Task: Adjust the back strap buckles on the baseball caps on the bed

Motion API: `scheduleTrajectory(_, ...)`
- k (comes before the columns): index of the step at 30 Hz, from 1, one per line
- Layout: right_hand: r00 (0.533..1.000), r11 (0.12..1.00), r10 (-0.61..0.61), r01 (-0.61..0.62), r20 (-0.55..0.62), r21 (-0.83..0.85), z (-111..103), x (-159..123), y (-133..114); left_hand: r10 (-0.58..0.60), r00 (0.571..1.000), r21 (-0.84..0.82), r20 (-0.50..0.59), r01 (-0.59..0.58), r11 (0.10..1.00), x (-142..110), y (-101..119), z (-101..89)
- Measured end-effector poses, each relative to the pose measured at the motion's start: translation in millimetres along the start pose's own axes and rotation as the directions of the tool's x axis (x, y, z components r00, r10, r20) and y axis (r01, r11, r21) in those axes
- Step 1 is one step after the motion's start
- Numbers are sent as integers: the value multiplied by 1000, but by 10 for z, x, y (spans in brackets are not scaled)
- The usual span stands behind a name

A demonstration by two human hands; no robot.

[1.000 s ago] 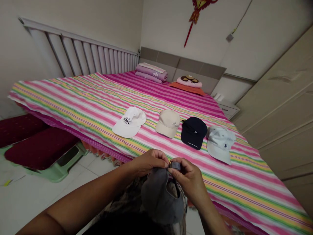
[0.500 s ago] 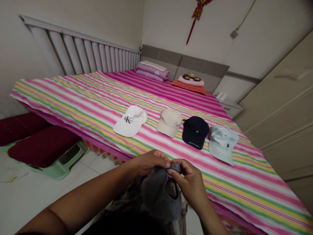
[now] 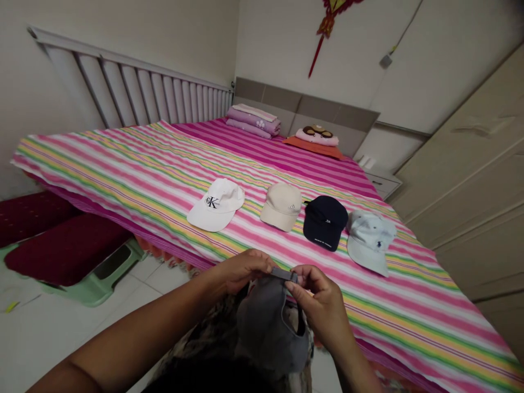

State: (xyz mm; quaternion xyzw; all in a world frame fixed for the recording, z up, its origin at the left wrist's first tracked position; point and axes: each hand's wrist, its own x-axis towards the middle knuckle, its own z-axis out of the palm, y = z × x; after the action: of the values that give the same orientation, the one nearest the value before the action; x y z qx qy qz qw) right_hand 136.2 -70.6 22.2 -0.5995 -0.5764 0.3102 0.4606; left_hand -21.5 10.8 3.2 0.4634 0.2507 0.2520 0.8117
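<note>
A dark grey baseball cap (image 3: 264, 322) hangs between my hands in front of my lap, its back opening facing up and to the right. My left hand (image 3: 248, 270) is closed, pinching the left end of the cap's adjusting strap (image 3: 282, 274). My right hand (image 3: 321, 295) pinches the strap's other end, near the buckle, with thumb and forefinger. Beyond them on the bed lie a white cap (image 3: 216, 204) with black letters, a beige cap (image 3: 281, 206), a navy cap (image 3: 326, 221) and a pale blue cap (image 3: 371, 240), in a row.
The bed (image 3: 135, 164) has a striped cover. Folded purple bedding (image 3: 251, 123) and an orange pillow (image 3: 315, 148) sit near the headboard (image 3: 319, 106). Red-topped stools (image 3: 69, 254) stand on the left, a wardrobe (image 3: 470, 191) on the right.
My hands have moved slightly apart along the strap, so more of it shows between them. The cap stays between my hands; the view has shifted a little.
</note>
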Motion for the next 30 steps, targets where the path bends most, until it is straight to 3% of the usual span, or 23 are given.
scheduleTrajectory(5,997,995,70,-73,43,67,31,-17,13,32,999,14,4,-32,999,1,18,6)
scheduleTrajectory(10,997,998,39,-42,73,39,37,-8,-21,-70,991,77,114,61,995,16,63,100)
scheduleTrajectory(15,944,913,142,-241,297,328,-46,17,-31,7,989,-59,145,1,998,53,82,89)
scheduleTrajectory(19,896,861,182,-344,405,375,-83,4,25,27,986,-103,165,-10,995,58,93,76)
scheduleTrajectory(30,915,815,226,-366,334,450,-39,-14,38,53,987,-89,153,-40,995,35,48,106)
